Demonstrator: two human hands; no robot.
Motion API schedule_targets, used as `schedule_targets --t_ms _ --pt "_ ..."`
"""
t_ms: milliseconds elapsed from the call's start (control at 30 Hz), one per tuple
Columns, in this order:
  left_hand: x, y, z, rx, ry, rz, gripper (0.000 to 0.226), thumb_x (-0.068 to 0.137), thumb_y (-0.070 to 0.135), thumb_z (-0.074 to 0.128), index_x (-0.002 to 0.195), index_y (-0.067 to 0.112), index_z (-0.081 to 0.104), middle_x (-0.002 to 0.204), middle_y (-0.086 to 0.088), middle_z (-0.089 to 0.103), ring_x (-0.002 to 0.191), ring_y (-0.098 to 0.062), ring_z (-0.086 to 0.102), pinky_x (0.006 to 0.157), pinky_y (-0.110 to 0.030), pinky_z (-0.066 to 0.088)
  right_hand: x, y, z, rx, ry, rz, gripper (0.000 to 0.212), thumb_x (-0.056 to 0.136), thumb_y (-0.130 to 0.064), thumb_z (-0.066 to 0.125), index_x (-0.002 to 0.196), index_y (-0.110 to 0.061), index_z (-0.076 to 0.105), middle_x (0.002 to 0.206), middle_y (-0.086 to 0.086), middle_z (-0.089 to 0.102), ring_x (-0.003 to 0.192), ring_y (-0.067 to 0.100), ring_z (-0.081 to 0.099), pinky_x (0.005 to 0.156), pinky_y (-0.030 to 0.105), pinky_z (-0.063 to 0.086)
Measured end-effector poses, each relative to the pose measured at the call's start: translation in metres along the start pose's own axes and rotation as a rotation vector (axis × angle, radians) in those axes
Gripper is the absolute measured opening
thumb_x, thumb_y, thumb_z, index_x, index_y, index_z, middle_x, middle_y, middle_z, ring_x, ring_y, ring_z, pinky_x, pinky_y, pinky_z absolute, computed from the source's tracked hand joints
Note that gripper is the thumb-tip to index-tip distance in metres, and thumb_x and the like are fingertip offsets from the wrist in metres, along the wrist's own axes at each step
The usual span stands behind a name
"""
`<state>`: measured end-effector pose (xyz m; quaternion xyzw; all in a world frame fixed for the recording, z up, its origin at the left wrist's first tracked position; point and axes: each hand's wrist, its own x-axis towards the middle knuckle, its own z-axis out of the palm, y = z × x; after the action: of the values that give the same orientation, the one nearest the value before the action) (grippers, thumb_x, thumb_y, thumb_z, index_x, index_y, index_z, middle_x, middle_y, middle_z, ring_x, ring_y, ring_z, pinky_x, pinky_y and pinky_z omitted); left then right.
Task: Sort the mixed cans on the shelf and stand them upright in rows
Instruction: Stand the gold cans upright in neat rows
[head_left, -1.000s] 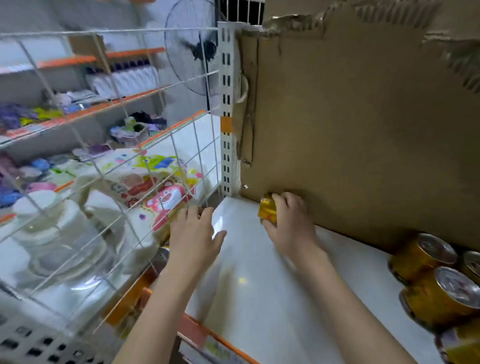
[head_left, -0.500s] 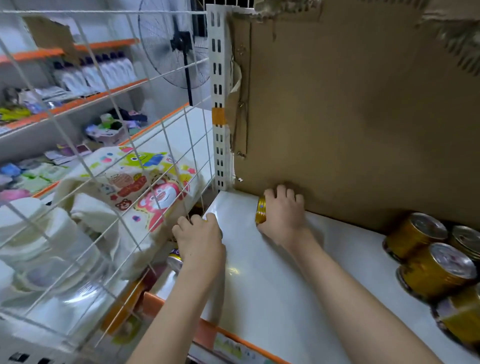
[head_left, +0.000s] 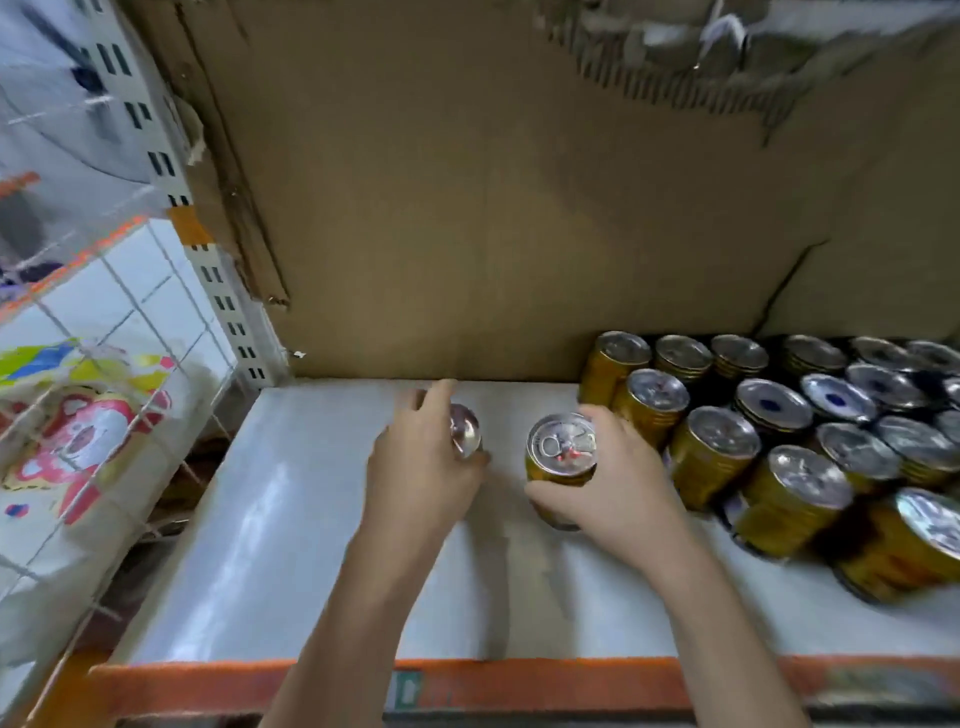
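Gold can (head_left: 561, 457) being gripped upright by right hand (head_left: 618, 488); left hand (head_left: 421, 467) clutching silver-topped can (head_left: 464, 430); rows (head_left: 779, 415) standing, shelf (head_left: 260, 519) left side unfilled.

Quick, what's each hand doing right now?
Left hand: holding a silver-topped can.
Right hand: holding a gold can, upright.

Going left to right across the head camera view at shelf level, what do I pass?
Wire grid panel → slotted white upright → left hand gripping a silver-topped can → right hand gripping a gold can → cluster of gold cans, standing on the white shelf.
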<state>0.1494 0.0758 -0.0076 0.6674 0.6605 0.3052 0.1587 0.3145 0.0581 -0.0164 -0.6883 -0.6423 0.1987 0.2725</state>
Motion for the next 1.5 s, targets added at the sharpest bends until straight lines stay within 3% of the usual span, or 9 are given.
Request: schedule_targets --t_ms 167,300,600,700,833,1033,1167,1333,1500 --pt "-0.019 0.070 0.044 -0.068 -0.214 0.174 0.061 0.074 0.035 0.072 0.128 0.030 0.045 0.123 0.004 0.049 0.110 -0.023 0.051 0.083 -0.029 0.042 -0.038 0.055 -0.040 -0.053 0.084 0.153 0.052 0.059 -0.038 0.072 0.103 -0.034 0.045 0.101 -0.008 0.054 0.096 0.016 0.052 0.076 0.034 0.046" --pt "-0.037 0.107 0.072 -0.095 -0.294 0.277 0.057 0.075 0.029 0.070 0.127 0.027 0.046 0.124 0.004 0.050 0.109 -0.021 0.054 0.078 -0.025 0.041 -0.064 0.086 -0.069 -0.036 0.107 0.227 0.056 0.060 -0.040 0.076 0.106 -0.037 0.044 0.103 -0.014 0.054 0.095 0.011 0.052 0.072 0.027 0.042" --pt "-0.051 0.123 0.104 -0.116 -0.211 0.236 0.052 0.074 0.021 0.077 0.122 0.013 0.056 0.129 -0.004 0.050 0.114 -0.026 0.050 0.090 -0.028 0.039 -0.090 0.107 -0.078 -0.021 0.106 0.122 0.079 0.077 -0.043 0.069 0.139 -0.031 0.022 0.136 -0.010 0.036 0.127 0.010 0.031 0.101 0.024 0.032" --pt "-0.066 0.120 0.106 -0.100 -0.118 0.193 0.048 0.080 0.024 0.071 0.125 0.017 0.055 0.134 -0.003 0.044 0.119 -0.022 0.046 0.090 -0.021 0.032 -0.096 0.111 -0.080 -0.008 0.096 0.090 0.087 0.082 -0.044 0.064 0.146 -0.031 0.007 0.141 -0.008 0.026 0.132 0.009 0.024 0.105 0.022 0.027" --pt "-0.091 0.120 0.105 -0.039 -0.030 0.130 0.051 0.084 0.025 0.067 0.131 0.015 0.051 0.137 -0.005 0.044 0.122 -0.024 0.046 0.094 -0.026 0.035 -0.100 0.120 -0.084 -0.010 0.077 0.079 0.089 0.084 -0.047 0.061 0.147 -0.030 0.001 0.142 -0.007 0.019 0.133 0.008 0.019 0.107 0.020 0.023" --pt "-0.127 0.130 0.108 0.028 0.048 0.053 0.050 0.083 0.027 0.067 0.129 0.014 0.052 0.133 -0.006 0.048 0.120 -0.024 0.047 0.092 -0.025 0.034 -0.102 0.132 -0.096 -0.018 0.100 -0.084 0.089 0.079 -0.054 0.062 0.147 -0.020 0.016 0.139 -0.001 0.020 0.131 0.012 0.022 0.102 0.014 0.018" --pt "-0.142 0.138 0.110 0.057 0.070 0.056 0.042 0.081 0.024 0.069 0.121 0.014 0.058 0.119 -0.003 0.058 0.107 -0.024 0.055 0.084 -0.023 0.036 -0.095 0.148 -0.103 -0.043 0.131 -0.203 0.067 0.073 -0.050 0.071 0.127 -0.016 0.053 0.118 0.001 0.050 0.110 0.021 0.048 0.092 0.030 0.041" --pt "-0.127 0.152 0.100 0.105 0.133 0.073 0.032 0.084 0.027 0.065 0.115 0.017 0.062 0.111 0.000 0.064 0.101 -0.022 0.057 0.076 -0.021 0.035 -0.082 0.156 -0.131 0.122 0.014 -0.257 0.045 0.084 -0.043 0.063 0.124 -0.024 0.055 0.117 -0.012 0.052 0.102 0.001 0.050 0.086 0.012 0.039" --pt "-0.090 0.172 0.101 0.074 0.125 0.188 0.023 0.082 0.021 0.069 0.103 0.012 0.066 0.099 -0.005 0.068 0.088 -0.028 0.061 0.070 -0.026 0.039 -0.063 0.168 -0.161 0.071 0.172 -0.251 0.029 0.086 -0.032 0.063 0.113 -0.020 0.063 0.106 -0.010 0.059 0.098 0.006 0.055 0.085 0.022 0.045"
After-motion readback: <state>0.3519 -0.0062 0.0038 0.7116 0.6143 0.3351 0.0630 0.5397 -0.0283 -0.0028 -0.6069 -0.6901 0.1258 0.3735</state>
